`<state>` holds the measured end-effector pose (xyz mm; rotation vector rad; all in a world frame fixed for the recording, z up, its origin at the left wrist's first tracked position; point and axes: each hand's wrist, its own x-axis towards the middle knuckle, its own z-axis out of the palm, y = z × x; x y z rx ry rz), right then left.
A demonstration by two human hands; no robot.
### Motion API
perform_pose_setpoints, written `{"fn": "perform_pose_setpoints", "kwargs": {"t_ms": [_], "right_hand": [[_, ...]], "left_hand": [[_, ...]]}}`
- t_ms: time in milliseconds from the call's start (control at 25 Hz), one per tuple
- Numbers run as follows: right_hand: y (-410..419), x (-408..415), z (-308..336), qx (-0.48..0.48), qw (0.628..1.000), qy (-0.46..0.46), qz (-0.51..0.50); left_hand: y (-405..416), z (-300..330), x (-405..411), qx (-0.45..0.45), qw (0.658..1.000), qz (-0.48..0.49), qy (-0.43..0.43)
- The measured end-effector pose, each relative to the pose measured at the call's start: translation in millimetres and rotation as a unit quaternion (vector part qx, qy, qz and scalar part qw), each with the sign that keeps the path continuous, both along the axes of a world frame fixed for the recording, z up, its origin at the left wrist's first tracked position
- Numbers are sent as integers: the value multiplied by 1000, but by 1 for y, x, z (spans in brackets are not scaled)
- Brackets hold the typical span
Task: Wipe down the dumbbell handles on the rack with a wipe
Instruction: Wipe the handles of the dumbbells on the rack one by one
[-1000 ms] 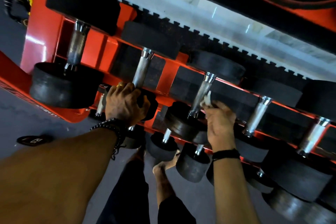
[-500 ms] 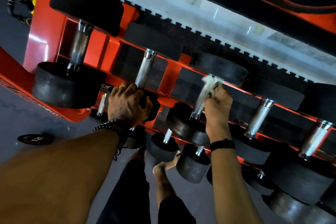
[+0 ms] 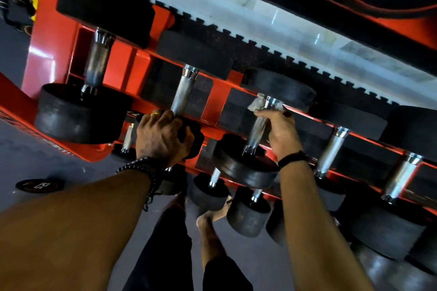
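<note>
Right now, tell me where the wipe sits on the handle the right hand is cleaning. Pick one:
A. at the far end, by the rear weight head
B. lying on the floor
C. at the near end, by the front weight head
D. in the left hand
A: the right hand presses the white wipe round the far end of the knurled dumbbell handle, just under the rear weight head.

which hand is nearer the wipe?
Right. The right hand holds the wipe against the far end of the third handle. The left hand is one dumbbell over, gripping the near head of the second dumbbell.
</note>
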<state>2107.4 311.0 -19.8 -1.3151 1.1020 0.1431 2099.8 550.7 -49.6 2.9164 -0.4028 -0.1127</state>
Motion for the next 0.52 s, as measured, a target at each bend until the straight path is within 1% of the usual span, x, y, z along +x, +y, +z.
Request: {"fn": "perform_pose_setpoints", "kwargs": {"t_ms": [40, 160, 200, 280, 320, 360, 440, 480, 520], "right_hand": [[-1, -3, 3, 1, 1000, -13, -5], [4, -9, 0, -38, 998, -44, 5], [1, -6, -4, -18, 999, -49, 8], [-10, 7, -13, 90, 994, -48, 32], [-14, 13, -18, 125, 991, -24, 51], [-16, 18, -21, 131, 990, 1, 60], [-10, 23, -31, 92, 995, 15, 39], [-5, 21, -34, 52, 998, -10, 20], [-2, 16, -37, -16, 999, -31, 12]], "left_hand": [[0, 0, 0, 1, 1000, 0, -4], [0, 0, 2, 1, 1000, 1, 1], [0, -1, 1, -4, 1000, -1, -11], [1, -2, 1, -8, 1000, -7, -22], [3, -2, 1, -7, 1000, -11, -19], [3, -2, 1, -4, 1000, -14, -24], [2, -4, 1, -2, 999, -16, -33], [1, -5, 2, -7, 999, -19, -37], [1, -6, 3, -10, 999, -24, -39]]}}
